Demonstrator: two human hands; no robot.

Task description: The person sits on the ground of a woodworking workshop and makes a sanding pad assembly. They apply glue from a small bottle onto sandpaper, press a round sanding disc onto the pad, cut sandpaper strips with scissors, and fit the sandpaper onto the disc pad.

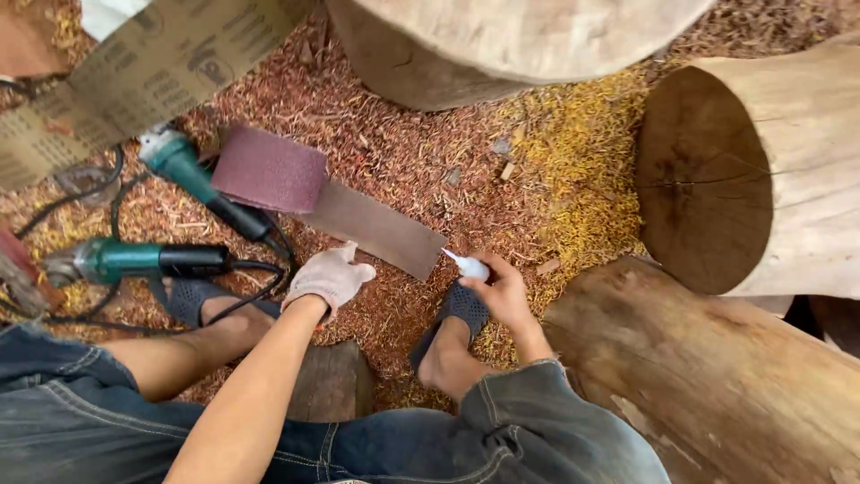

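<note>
My right hand (502, 289) is bare and grips a small white squeeze bottle (468, 265), its nozzle pointing left at the loose end of a maroon sandpaper roll (269, 170). The unrolled strip (376, 229) lies flat on the wood shavings. My left hand (330, 276) wears a pale work glove and hovers just left of the strip's end, fingers loosely spread, holding nothing. I sit low with both feet in dark sandals on the shavings.
Two green angle grinders (134, 260) (184, 166) with black cables lie at the left. A large sandpaper sheet (134, 72) leans at top left. Big logs (743, 170) (708, 367) (502, 40) crowd the right and top. A small wood block (331, 381) sits between my legs.
</note>
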